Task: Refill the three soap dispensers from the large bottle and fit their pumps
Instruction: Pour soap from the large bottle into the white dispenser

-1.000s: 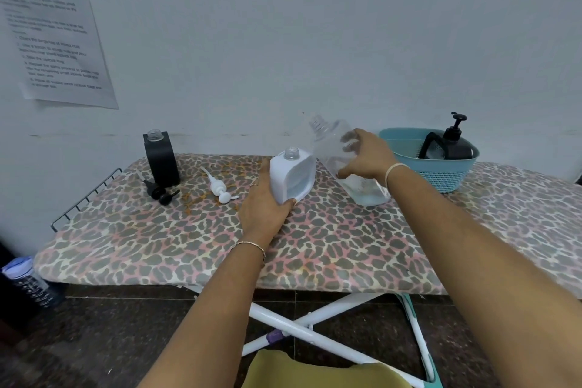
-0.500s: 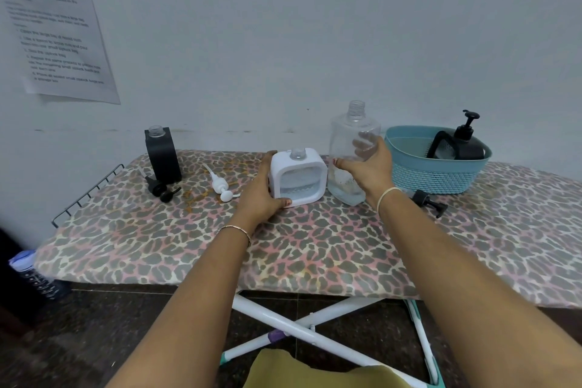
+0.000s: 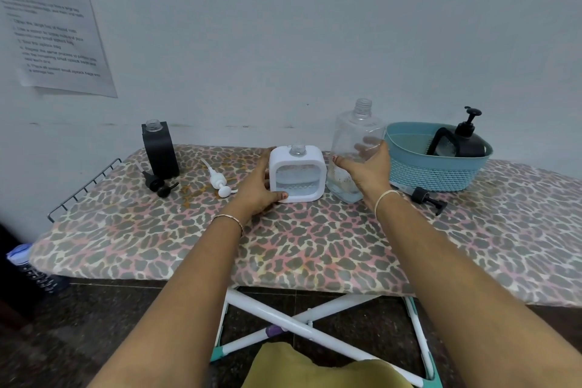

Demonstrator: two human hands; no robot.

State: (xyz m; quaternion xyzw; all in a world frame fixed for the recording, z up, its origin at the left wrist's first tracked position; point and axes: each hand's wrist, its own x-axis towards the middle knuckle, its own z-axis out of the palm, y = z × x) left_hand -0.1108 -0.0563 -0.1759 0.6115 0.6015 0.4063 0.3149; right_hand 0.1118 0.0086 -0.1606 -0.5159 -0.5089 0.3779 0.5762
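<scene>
A white square dispenser (image 3: 297, 172) stands upright with an open neck, liquid visible in its window. My left hand (image 3: 256, 189) grips its left side. Right beside it stands the large clear bottle (image 3: 354, 142), uncapped and upright with a little liquid at the bottom, held by my right hand (image 3: 365, 168). A black dispenser (image 3: 160, 148) without a pump stands at the back left. On the board lie a black pump (image 3: 159, 185) and a white pump (image 3: 219, 181). Another black pump (image 3: 426, 198) lies right of my right wrist.
A teal basket (image 3: 437, 173) at the back right holds a black dispenser (image 3: 459, 140) with its pump fitted. The ironing board (image 3: 315, 239) has a wire rack (image 3: 82, 189) at its left end. A wall runs close behind. A bottle (image 3: 28, 268) stands on the floor at left.
The large bottle went from tilted over the white dispenser's neck to standing upright on the board at its right. The white dispenser has been turned so its window faces me.
</scene>
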